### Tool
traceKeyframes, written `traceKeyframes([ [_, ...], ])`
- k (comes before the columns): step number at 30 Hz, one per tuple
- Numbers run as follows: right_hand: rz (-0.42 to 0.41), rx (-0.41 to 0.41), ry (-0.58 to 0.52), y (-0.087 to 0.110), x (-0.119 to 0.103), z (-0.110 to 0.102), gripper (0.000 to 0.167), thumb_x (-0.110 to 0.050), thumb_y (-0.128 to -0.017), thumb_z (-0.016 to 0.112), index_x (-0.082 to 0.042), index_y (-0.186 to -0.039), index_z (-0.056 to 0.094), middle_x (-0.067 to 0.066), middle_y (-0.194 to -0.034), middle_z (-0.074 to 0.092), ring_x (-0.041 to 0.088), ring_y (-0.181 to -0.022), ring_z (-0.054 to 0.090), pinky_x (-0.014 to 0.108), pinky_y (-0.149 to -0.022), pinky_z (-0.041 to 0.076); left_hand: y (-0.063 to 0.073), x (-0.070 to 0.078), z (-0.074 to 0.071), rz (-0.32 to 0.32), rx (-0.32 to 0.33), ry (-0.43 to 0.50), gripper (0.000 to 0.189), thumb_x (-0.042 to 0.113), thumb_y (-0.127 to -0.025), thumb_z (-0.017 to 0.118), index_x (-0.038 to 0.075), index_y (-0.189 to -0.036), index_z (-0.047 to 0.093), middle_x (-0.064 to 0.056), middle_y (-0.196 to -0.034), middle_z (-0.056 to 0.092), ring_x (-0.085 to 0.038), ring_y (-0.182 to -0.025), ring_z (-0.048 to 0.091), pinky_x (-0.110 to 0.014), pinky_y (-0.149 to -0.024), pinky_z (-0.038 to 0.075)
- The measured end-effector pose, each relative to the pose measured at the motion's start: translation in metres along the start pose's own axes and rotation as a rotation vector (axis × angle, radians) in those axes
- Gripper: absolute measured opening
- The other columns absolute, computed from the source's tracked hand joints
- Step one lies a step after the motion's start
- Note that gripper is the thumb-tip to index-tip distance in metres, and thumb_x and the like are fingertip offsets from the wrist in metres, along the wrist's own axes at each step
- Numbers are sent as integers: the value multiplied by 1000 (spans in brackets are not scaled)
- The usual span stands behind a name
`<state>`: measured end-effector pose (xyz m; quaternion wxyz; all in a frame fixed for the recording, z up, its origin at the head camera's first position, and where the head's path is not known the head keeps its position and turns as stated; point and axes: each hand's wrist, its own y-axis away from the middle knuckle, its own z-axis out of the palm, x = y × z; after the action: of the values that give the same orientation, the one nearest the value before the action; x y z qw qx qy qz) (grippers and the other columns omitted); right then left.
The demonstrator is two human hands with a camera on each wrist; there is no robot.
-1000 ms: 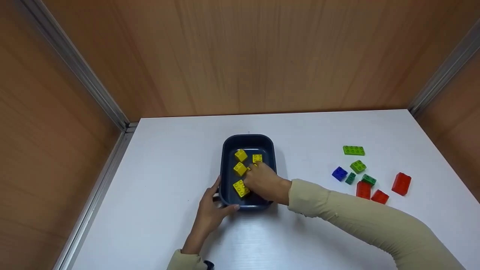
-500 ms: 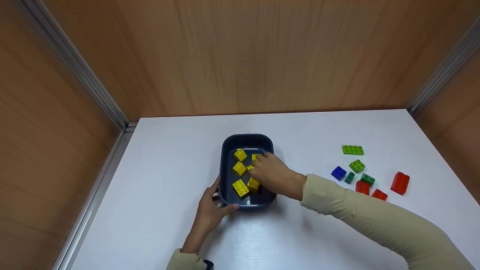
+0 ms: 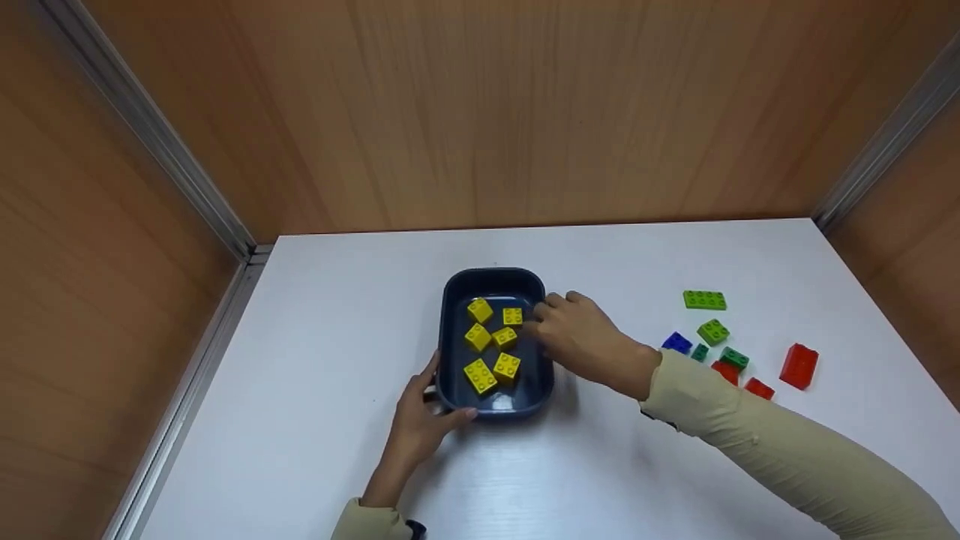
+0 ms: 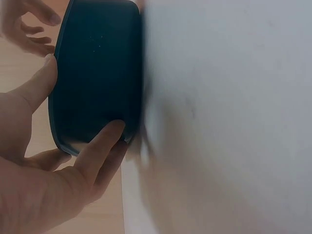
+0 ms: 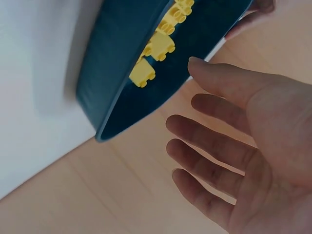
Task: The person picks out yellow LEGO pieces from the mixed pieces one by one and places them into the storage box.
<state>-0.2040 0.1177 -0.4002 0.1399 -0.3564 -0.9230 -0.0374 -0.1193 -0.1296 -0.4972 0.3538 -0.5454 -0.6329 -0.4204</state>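
In the head view a dark blue rectangular dish (image 3: 495,281) stands on the white table, several yellow toy building bricks (image 3: 480,375) lying spread over its floor. My left hand (image 3: 420,424) grips the dish's near left corner; the left wrist view has its thumb and fingers (image 4: 105,146) against the dish's outer wall (image 4: 97,63). Over the right rim hovers my right hand (image 3: 589,337), nothing in it. From the right wrist its fingers (image 5: 209,134) look relaxed and spread beside the dish, with yellow bricks (image 5: 161,46) visible inside.
Right of the dish lie loose bricks: a long light green one (image 3: 705,300), a light green one (image 3: 712,331), a blue one (image 3: 677,343), dark green ones (image 3: 734,358) and red ones (image 3: 799,367). The right sleeve partly covers some. Wooden panels (image 3: 480,112) border the table.
My right hand has withdrawn from among the yellow bricks and moved rightward over the rim, uncovering bricks in the dish. The left hand stays at the corner.
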Motion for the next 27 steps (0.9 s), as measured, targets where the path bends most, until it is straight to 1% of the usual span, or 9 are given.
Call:
traceKeyframes([
  [6, 54, 4, -66, 12, 9, -1, 43, -22, -88, 89, -16, -129, 76, 10, -119, 76, 29, -107, 70, 46, -95, 60, 0, -3, 0, 5, 1, -4, 106, 16, -83, 93, 15, -168, 30, -22, -148, 52, -37, -126, 57, -42, -99, 59],
  [12, 99, 17, -67, 24, 17, 1, 46, -24, -87, 90, -15, -129, 76, 9, -121, 76, 29, -110, 70, 45, -94, 60, -2, -4, -1, 3, 0, -14, 105, 16, -84, 92, 15, -168, 30, -22, -147, 52, -39, -127, 58, -43, -97, 60],
  [15, 118, 35, -72, 30, 20, 4, 46, -23, -85, 91, -15, -128, 77, 8, -120, 76, 29, -109, 70, 44, -93, 61, -2, -4, -1, -6, 0, -18, 105, 17, -83, 92, 15, -168, 30, -21, -148, 52, -38, -127, 58, -43, -97, 60],
  [21, 167, 66, -77, 40, 26, 11, 45, -23, -85, 91, -15, -127, 77, 8, -120, 76, 28, -108, 70, 42, -90, 61, -2, -4, -3, 16, -5, -16, 106, 16, -83, 93, 11, -168, 30, -23, -148, 51, -39, -126, 58, -43, -96, 60],
  [24, 203, 69, -106, 46, 30, 15, 45, -21, -86, 91, -13, -128, 77, 10, -121, 76, 29, -110, 70, 43, -91, 61, -2, -4, -3, 14, -7, -16, 107, 16, -82, 93, 11, -168, 30, -23, -147, 51, -39, -126, 58, -43, -97, 60],
  [27, 242, 88, -140, 52, 36, 21, 45, -18, -85, 91, -11, -128, 77, 12, -122, 75, 31, -109, 70, 45, -91, 61, -3, -5, -3, 8, -6, -15, 107, 16, -82, 94, 13, -168, 30, -23, -146, 52, -38, -125, 59, -43, -97, 60],
])
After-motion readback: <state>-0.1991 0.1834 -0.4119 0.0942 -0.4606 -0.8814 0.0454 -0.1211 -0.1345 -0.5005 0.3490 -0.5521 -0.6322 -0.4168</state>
